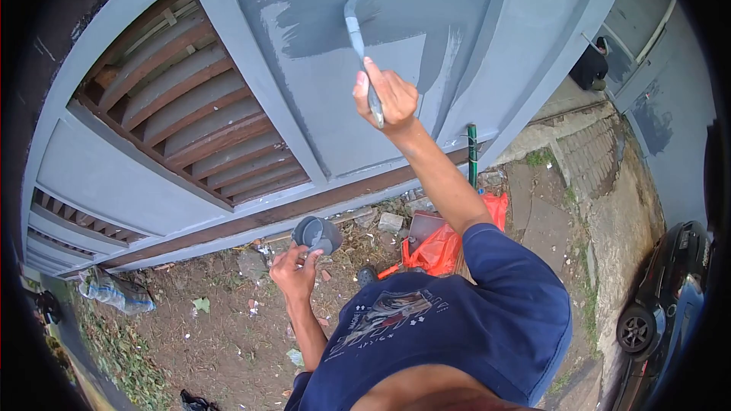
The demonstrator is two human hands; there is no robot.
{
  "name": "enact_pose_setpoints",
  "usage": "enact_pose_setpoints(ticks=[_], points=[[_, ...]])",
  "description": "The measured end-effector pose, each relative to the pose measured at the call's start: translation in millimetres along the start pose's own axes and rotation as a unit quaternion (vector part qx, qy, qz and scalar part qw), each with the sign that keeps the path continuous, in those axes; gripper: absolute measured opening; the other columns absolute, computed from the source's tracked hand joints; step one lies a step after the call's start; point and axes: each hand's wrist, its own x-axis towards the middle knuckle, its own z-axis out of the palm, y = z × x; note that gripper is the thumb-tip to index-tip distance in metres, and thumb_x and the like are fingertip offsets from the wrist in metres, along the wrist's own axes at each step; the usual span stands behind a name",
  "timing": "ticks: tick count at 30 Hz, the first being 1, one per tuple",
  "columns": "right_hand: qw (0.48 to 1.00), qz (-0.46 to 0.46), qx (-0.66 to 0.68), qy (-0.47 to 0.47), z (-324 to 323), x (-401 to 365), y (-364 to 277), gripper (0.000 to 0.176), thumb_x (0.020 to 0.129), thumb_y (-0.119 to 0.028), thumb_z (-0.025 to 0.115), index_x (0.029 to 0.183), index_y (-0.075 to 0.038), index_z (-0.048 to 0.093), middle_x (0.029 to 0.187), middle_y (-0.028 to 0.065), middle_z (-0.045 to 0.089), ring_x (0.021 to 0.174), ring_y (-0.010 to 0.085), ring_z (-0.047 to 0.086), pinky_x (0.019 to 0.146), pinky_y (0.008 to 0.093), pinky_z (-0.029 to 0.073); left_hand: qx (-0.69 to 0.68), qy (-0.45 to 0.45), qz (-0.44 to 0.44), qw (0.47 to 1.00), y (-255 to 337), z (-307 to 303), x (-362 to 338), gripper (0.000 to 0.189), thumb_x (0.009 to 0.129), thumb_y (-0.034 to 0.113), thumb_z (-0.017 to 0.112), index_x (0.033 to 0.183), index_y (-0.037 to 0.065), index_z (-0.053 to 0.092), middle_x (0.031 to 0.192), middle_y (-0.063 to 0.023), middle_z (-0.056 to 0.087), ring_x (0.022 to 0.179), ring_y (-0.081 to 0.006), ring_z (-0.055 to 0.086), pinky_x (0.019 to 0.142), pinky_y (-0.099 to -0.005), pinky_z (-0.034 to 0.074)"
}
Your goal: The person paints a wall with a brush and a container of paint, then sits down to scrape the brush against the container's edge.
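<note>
My right hand (387, 97) grips the handle of a paintbrush (355, 34), whose bristles touch a grey panel (327, 99). Darker grey paint covers the upper part of the panel with an uneven lower edge, and the lower part is lighter. Down to the left, my left hand (295, 269) holds a small dark paint cup (312, 230) by its rim and side, a short way out from the bottom of the panel. Grey paint coats the near side of the cup.
Brown slats (205, 99) fill an opening left of the panel. A red plastic bag (439, 250) lies on the ground beside a green pole (472, 154). A person in dark clothes (591, 67) is low down at the right, above a dark car (662, 289). A clear plastic bag (116, 291) lies lower left.
</note>
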Motion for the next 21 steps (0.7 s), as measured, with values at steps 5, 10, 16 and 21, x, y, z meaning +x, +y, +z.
enact_pose_setpoints(ticks=[5,10,16,21], points=[[0.989,-0.014,0.139,-0.050,-0.5,-2.0,-13.9,0.024,0.078,0.001,0.068,0.102,0.008,0.068,0.058,0.0057,0.053,0.045,0.0166,0.052,0.041,0.0287,0.041,0.036,-0.002,0.005,0.999,-13.4,-11.6,2.0,0.029,0.060,0.020,0.091,0.080,0.008,0.074,0.067,-0.0133,0.071,0.059,-0.0243,0.068,0.065,-0.0370,0.052],[0.998,-0.035,-0.001,-0.059,-55.1,-9.3,64.1,0.023,0.080,0.001,0.068,0.103,0.007,0.068,0.058,0.0056,0.054,0.045,0.0163,0.054,0.041,0.0288,0.041,0.035,0.001,-0.011,0.999,-19.2,-19.1,10.2,0.030,0.060,0.021,0.092,0.081,0.008,0.074,0.063,-0.0120,0.068,0.060,-0.0249,0.068,0.064,-0.0369,0.052],[0.991,0.127,-0.033,0.017,-82.7,-2.9,114.1,0.016,0.094,-0.005,0.062,0.104,0.004,0.070,0.063,0.0061,0.064,0.053,0.0139,0.064,0.044,0.0261,0.046,0.019,-0.004,0.032,0.999,-21.2,-18.8,24.0,0.029,0.061,0.019,0.091,0.082,0.009,0.075,0.066,-0.0124,0.070,0.066,-0.0261,0.071,0.065,-0.0368,0.053],[0.920,0.335,0.195,-0.056,-86.8,-15.9,64.0,0.030,0.103,-0.024,0.053,0.105,0.003,0.065,0.082,0.0131,0.070,0.068,0.0180,0.070,0.053,0.0249,0.050,0.003,-0.025,0.026,0.999,-18.8,-14.5,30.3,0.029,0.062,0.019,0.091,0.083,0.008,0.075,0.066,-0.0125,0.070,0.068,-0.0250,0.071,0.067,-0.0365,0.053]])
